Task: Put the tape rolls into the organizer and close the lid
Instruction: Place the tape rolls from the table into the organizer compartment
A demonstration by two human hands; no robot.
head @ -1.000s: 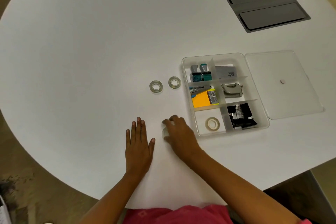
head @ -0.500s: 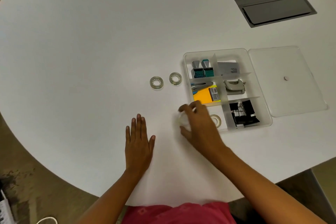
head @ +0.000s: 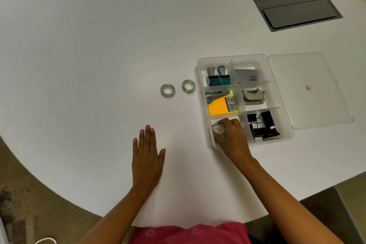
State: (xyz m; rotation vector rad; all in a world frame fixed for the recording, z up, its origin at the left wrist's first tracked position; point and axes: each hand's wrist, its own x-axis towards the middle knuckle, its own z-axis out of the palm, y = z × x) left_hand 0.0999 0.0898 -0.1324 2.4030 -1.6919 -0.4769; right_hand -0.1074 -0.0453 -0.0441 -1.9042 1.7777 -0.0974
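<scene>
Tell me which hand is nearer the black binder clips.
Right. The right hand is in the compartment just left of the black binder clips; the left hand lies flat on the table, far left.

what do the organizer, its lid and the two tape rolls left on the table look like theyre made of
Organizer and lid: apparently frosted translucent plastic; the contents and the table show through. Tape rolls: clear glossy tape, likely on plastic cores; the table shows through them.
</scene>
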